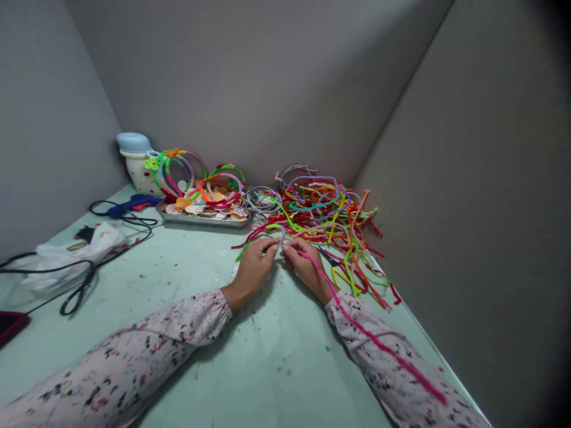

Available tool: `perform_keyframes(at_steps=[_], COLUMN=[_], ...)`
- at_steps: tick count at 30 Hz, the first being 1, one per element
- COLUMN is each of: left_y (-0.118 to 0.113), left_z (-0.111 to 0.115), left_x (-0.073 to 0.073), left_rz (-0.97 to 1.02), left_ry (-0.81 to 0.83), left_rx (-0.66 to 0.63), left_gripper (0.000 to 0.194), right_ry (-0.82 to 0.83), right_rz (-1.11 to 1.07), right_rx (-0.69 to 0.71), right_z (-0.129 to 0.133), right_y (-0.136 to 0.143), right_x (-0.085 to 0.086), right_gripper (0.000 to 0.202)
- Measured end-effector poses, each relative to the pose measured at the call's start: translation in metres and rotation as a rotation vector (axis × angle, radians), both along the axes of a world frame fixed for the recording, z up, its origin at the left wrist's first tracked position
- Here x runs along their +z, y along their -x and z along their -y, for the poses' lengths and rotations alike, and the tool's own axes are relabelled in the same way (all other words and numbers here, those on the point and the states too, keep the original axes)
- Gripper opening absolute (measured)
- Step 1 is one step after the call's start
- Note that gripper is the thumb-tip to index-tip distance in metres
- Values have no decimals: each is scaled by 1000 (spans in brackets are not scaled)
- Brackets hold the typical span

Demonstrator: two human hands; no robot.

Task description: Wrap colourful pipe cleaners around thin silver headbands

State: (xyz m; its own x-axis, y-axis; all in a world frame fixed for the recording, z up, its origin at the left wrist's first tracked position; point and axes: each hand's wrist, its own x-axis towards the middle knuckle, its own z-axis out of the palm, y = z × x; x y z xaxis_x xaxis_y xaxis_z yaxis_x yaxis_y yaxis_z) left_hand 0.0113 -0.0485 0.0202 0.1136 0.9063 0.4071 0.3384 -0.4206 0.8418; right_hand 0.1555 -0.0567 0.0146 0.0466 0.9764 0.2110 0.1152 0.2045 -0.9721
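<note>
Near the middle of the pale green table (267, 368), my left hand (255, 266) pinches a band wrapped in green and purple fuzzy wire (282, 235), which arches behind its fingers. Close beside it, fingertips almost touching, my right hand (307, 263) is closed on a pink fuzzy stem (370, 336). The long tail of that stem runs back over my right wrist and sleeve. Where the stem meets the band, the fingers partly hide both.
Behind my right hand lies a heap of colourful fuzzy stems (316, 202), with scissors (341, 273) by it. A metal tray (205, 220) of shells and wrapped hoops, a cup (138, 166), black cable (84, 285) and plastic bag (57, 261) are leftward.
</note>
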Motion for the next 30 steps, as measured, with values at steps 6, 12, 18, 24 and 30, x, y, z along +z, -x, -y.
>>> perform_keyframes(at_steps=[6, 12, 18, 24, 30], left_y=[-1, 0, 0, 0, 1], left_z=[3, 1, 1, 2, 4], left_x=[3, 1, 0, 1, 3], left_rz=[44, -3, -18, 2, -1], left_ry=[49, 23, -23, -27, -30], left_rx=[-24, 12, 12, 5, 13], left_gripper=[26, 25, 24, 25, 23], right_ry=[14, 16, -1, -19, -54], right_rz=[-30, -11, -14, 35, 70], right_rx=[21, 20, 24, 13, 1], right_z=[-2, 0, 1, 1, 2], right_y=[1, 1, 1, 1, 1], right_x=[-1, -1, 0, -1, 0], right_gripper=[18, 17, 15, 16, 19])
